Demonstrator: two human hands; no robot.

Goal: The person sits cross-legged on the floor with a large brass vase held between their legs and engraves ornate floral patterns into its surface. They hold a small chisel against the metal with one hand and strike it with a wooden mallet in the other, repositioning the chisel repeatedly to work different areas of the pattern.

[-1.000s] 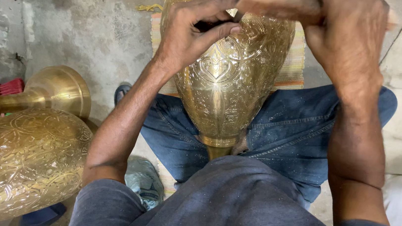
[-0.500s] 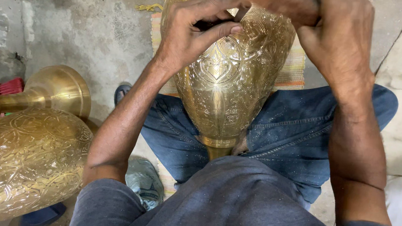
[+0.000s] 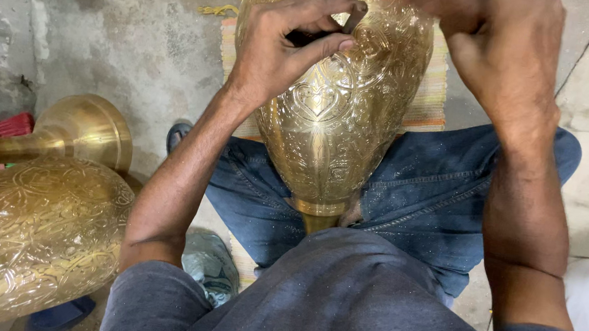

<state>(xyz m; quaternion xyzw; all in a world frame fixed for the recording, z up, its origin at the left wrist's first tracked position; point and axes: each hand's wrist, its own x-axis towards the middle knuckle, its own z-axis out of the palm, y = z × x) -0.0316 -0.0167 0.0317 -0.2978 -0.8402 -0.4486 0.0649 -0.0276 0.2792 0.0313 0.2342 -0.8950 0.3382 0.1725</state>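
— Looking down, what do your hands have?

— I've got the engraved brass vase (image 3: 328, 118) resting between my knees on my jeans (image 3: 423, 193), narrow end towards my body. My left hand (image 3: 278, 47) lies on its upper side, fingers curled, pinching a small dark tool (image 3: 308, 37) against the metal. My right hand (image 3: 510, 57) is up at the far end; I cannot tell its grip.

— Anything nearby?

— A second brass vase (image 3: 25, 232) lies on the floor at my left, with a striped mat (image 3: 429, 99) under the work.
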